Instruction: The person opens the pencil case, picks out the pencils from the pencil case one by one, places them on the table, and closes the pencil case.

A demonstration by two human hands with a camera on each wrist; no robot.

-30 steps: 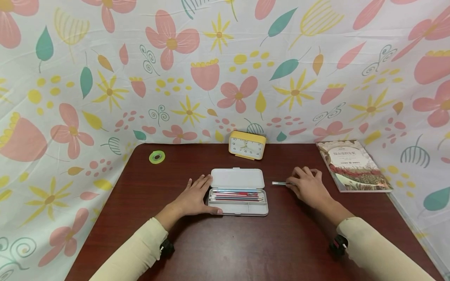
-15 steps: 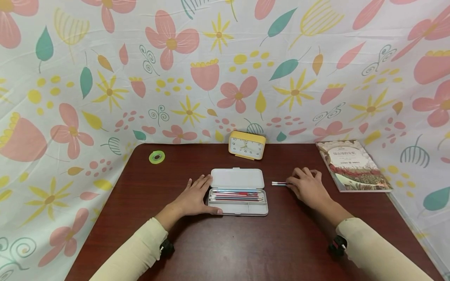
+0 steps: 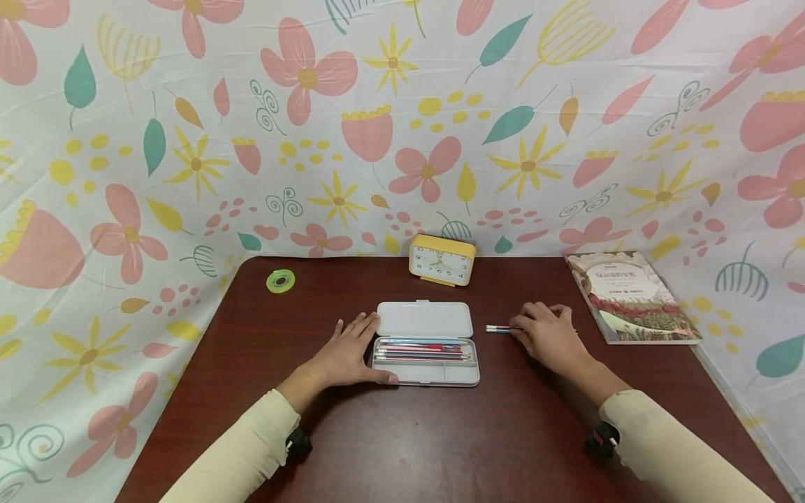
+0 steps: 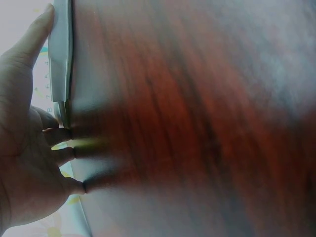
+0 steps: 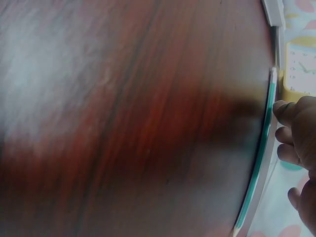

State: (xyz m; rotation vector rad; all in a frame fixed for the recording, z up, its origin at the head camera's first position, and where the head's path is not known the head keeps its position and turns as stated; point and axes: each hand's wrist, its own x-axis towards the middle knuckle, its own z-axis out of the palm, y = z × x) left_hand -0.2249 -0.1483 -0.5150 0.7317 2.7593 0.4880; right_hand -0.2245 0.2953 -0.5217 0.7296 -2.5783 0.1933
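A white pencil case lies with its lid folded back, several pencils in its rear compartment. My left hand rests at its left side, fingers spread and fairly straight, thumb along the front edge; the left wrist view shows that thumb against the case. To the right of the case, my right hand pinches pencils low over the table, red and blue with white ends pointing left. In the right wrist view a green pencil lies along the fingers; the hand partly hides the pencils in the head view.
A yellow alarm clock stands behind the case. Green tape lies at the back left, and a book at the right edge. A flower-patterned cloth hangs around the dark wooden table.
A red pencil end has come into sight beside the blue one at the right fingertips. My right hand has shifted very slightly left. The left hand keeps its place on the case.
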